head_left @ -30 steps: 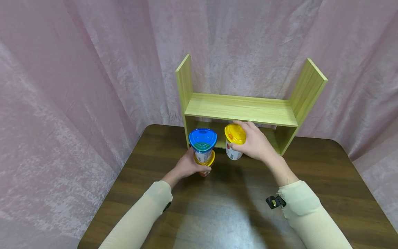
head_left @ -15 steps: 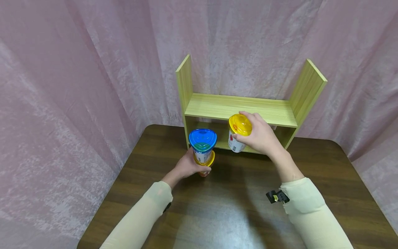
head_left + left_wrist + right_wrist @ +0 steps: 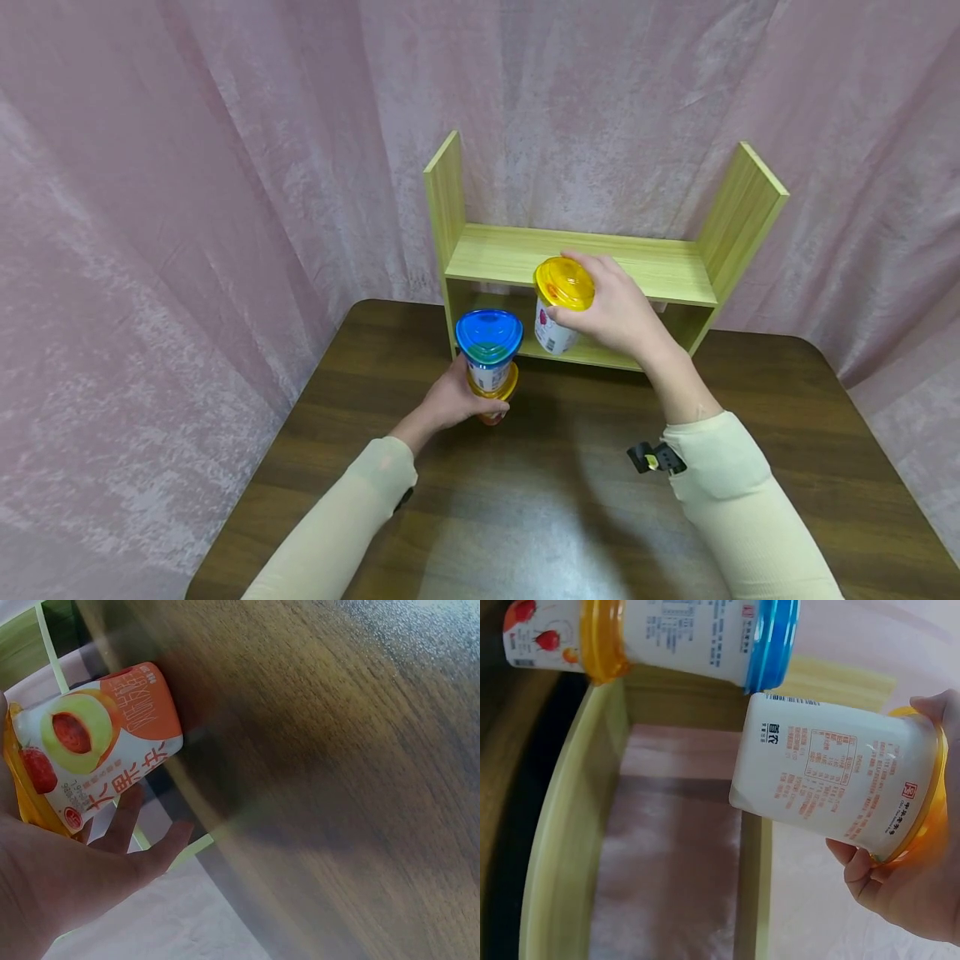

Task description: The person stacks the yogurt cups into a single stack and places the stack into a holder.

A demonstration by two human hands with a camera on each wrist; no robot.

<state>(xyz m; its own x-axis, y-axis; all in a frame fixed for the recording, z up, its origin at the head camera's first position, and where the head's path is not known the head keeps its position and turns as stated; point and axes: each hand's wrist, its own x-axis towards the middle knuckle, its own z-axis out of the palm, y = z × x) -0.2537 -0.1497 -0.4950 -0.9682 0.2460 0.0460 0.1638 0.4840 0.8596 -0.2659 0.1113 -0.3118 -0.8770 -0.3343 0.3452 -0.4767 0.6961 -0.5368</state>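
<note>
A yogurt cup with a blue lid (image 3: pixel 489 333) stands on top of a yellow-lidded yogurt cup (image 3: pixel 112 742), which has a peach print and rests on the table. Around that lower cup, near its lid, my left hand (image 3: pixel 452 398) curls its fingers and thumb. My right hand (image 3: pixel 617 310) grips another yogurt cup (image 3: pixel 825 772) by its yellow lid. This one is held in the air, slightly tilted, just right of the stack and higher than the table. In the right wrist view its white base end points toward the blue-lidded cup, apart from it or nearly touching.
Behind the cups stands a light wooden shelf (image 3: pixel 585 258) with two upright side panels and a lower compartment. The brown wooden table (image 3: pixel 525 500) spreads in front. A pink curtain (image 3: pixel 585 108) hangs behind.
My right hand has lifted its yellow-lidded cup, first up and right, then back left toward the stack. My left hand and the two stacked cups have stayed in place.
</note>
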